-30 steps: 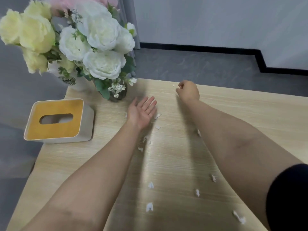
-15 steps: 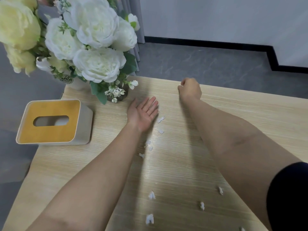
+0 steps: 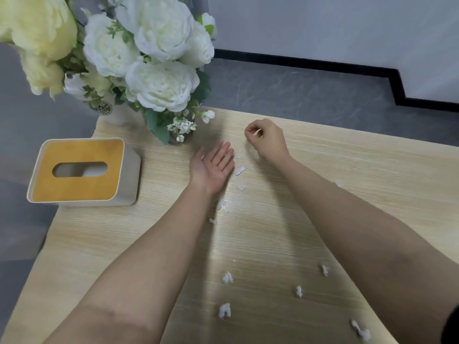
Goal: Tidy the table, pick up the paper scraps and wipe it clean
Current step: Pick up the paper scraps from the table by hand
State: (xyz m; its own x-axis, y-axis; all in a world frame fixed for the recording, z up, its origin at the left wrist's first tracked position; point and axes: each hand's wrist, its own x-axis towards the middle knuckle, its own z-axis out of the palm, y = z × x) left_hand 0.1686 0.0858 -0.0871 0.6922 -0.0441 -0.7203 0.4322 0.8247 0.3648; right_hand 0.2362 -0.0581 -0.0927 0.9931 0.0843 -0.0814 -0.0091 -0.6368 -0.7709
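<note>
While left hand [image 3: 212, 167] lies palm-up, paper scraps [image 3: 241, 170] sit just beside — untouched

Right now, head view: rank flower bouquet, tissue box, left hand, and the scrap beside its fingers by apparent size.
1. flower bouquet, though nearest the camera
2. tissue box
3. left hand
4. paper scrap

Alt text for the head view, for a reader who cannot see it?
A left hand lies palm-up and open on a wooden table strewn with white paper scraps, while the right hand has curled fingers. A tissue box and flowers stand left.
</note>
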